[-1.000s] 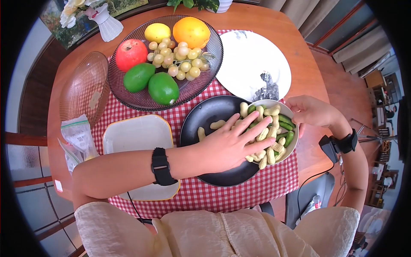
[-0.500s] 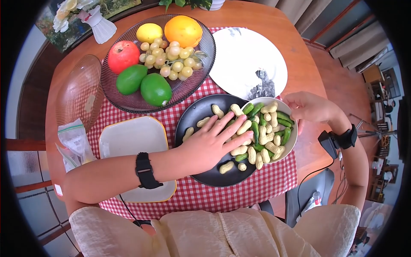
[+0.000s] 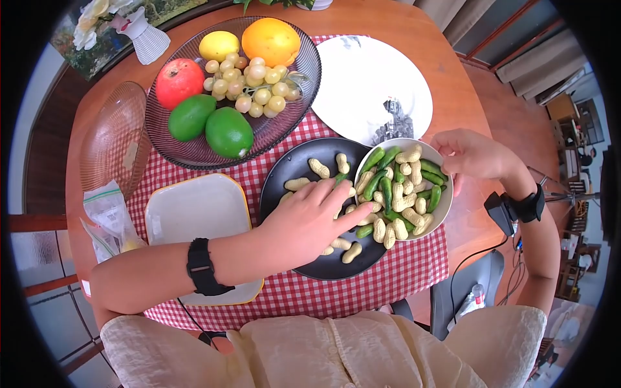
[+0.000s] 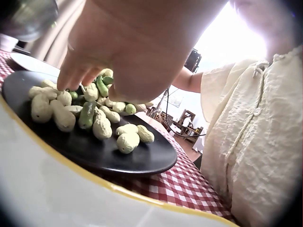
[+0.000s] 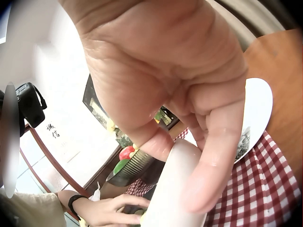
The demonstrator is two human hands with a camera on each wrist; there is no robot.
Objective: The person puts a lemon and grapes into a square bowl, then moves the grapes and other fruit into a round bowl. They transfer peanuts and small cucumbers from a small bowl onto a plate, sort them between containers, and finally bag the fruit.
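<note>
A white bowl [image 3: 446,210] of peanuts and small green peppers leans over the right side of a black plate [image 3: 310,266]. My right hand [image 3: 475,155] grips the bowl's rim; in the right wrist view its thumb and fingers stand on either side of the bowl wall [image 5: 173,189]. Over the black plate, my left hand [image 3: 297,226] lies palm down with fingers spread, touching peanuts. Peanuts [image 4: 102,125] and a green pepper [image 4: 87,115] lie on the plate in the left wrist view, below the left hand [image 4: 128,52].
A ribbed bowl [image 3: 272,132] of fruit stands behind, a white plate [image 3: 362,77] to its right. An empty square plate [image 3: 194,207] sits at left, near plastic bags [image 3: 110,210] and a tinted glass dish [image 3: 116,142]. A cable hangs at right.
My left hand has moved left, off the white bowl and over the black plate. More peanuts and peppers show on the plate and in the bowl. My right hand has kept its grip.
</note>
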